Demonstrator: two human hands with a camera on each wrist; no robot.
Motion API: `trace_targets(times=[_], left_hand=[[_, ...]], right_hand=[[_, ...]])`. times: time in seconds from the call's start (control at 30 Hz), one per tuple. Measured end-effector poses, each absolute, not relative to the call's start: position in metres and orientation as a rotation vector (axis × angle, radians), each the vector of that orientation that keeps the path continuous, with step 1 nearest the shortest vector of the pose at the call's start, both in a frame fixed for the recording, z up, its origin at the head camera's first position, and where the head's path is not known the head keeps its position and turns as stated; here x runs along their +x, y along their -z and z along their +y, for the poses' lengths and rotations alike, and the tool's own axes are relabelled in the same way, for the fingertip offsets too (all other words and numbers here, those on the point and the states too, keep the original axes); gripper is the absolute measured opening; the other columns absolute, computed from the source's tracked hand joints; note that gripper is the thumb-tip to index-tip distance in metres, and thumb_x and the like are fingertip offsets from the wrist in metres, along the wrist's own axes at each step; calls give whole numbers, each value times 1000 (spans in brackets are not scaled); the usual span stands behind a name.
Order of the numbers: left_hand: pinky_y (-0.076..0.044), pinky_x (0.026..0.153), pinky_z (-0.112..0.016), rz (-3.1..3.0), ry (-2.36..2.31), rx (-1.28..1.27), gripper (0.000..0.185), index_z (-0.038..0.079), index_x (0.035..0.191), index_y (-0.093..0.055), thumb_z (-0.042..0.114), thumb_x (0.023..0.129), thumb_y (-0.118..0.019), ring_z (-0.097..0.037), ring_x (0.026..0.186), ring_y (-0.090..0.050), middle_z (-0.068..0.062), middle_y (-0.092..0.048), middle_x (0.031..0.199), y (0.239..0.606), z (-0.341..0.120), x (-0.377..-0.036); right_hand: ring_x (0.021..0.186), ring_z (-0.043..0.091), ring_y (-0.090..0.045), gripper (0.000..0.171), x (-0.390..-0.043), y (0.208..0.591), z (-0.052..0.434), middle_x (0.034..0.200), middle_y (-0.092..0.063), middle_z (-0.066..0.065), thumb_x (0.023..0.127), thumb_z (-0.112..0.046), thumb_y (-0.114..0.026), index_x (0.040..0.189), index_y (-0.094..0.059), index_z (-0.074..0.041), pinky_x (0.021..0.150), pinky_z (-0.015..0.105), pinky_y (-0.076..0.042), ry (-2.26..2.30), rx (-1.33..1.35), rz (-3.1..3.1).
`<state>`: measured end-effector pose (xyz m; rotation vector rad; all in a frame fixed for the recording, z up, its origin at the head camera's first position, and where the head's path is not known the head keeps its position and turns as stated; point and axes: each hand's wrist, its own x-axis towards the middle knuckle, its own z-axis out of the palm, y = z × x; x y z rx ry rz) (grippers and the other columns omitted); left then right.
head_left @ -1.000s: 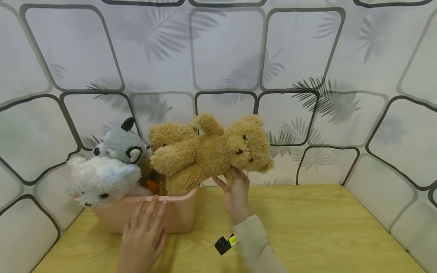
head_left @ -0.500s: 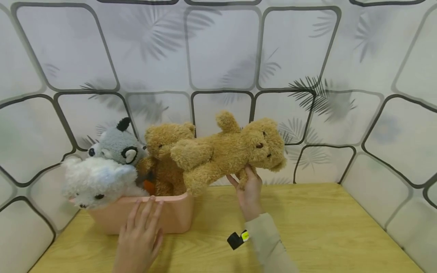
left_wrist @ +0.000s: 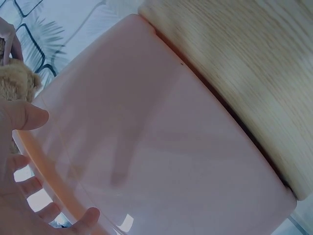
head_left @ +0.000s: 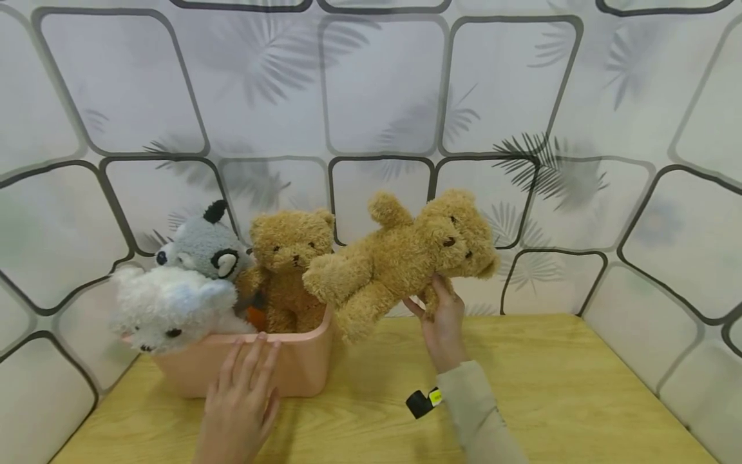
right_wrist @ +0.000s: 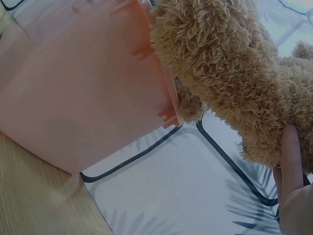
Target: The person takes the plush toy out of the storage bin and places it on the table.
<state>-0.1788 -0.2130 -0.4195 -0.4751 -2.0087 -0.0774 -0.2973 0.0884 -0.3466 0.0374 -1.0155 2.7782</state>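
My right hand (head_left: 445,322) grips a golden-brown teddy bear (head_left: 400,261) by its lower arm. The bear lies sideways in the air, head to the right, legs just right of the pink bin (head_left: 307,367). Its shaggy fur (right_wrist: 220,63) fills the upper part of the right wrist view, one finger pressed along it. My left hand (head_left: 240,393) rests its straight fingers on the bin's front rim; the left wrist view shows the fingertips (left_wrist: 88,218) at that rim. In the bin sit another brown teddy bear (head_left: 292,258), a grey-and-white plush (head_left: 203,248) and a fluffy white plush (head_left: 174,306).
The bin stands at the left of a wooden table (head_left: 551,386), near the patterned wall covering (head_left: 382,90). The white plush hangs over the bin's left edge. Something orange (head_left: 256,317) shows between the toys. A small black item with a yellow label (head_left: 422,403) is beside the right sleeve.
The right hand has carried the teddy bear rightward, from over the bin to beside it, uncovering the second bear's face and body. The left hand has stayed on the rim.
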Motion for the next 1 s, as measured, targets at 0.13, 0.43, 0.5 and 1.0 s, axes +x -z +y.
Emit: trace_targets(times=[0.13, 0.43, 0.5, 1.0], left_hand=[[-51, 61, -64, -2003, 77, -472, 54, 6, 143, -54, 35, 103, -31, -51, 126, -47, -19, -50, 147, 419, -212, -179], [-49, 61, -64, -1995, 79, -467, 54, 6, 142, -54, 34, 101, -32, -50, 124, -48, -19, -51, 146, 420, -212, -179], [-49, 61, -64, -1993, 78, -464, 54, 6, 142, -54, 33, 101, -32, -50, 125, -48, -19, -51, 146, 420, -212, -179], [-50, 70, -66, -1992, 80, -475, 54, 5, 142, -55, 34, 102, -32, -51, 125, -47, -19, -50, 146, 419, -213, -179]], right_hand=[[84, 18, -50, 19, -299, 346, 95, 121, -50, 3, 103, -19, -59, 90, -72, -17, 77, 40, -61, -2770, 36, -1019], [93, 20, -51, 20, -308, 351, 115, 117, -53, 3, 103, -16, -59, 87, -72, -17, 75, 40, -62, -2708, 49, -1067], [81, 18, -50, 18, -310, 352, 118, 109, -57, 3, 101, -16, -62, 86, -72, -16, 73, 40, -62, -2684, 53, -1095], [71, 14, -61, 5, -324, 352, 136, 88, -64, -1, 96, -11, -70, 92, -67, -11, 65, 38, -62, -2565, 72, -1286]])
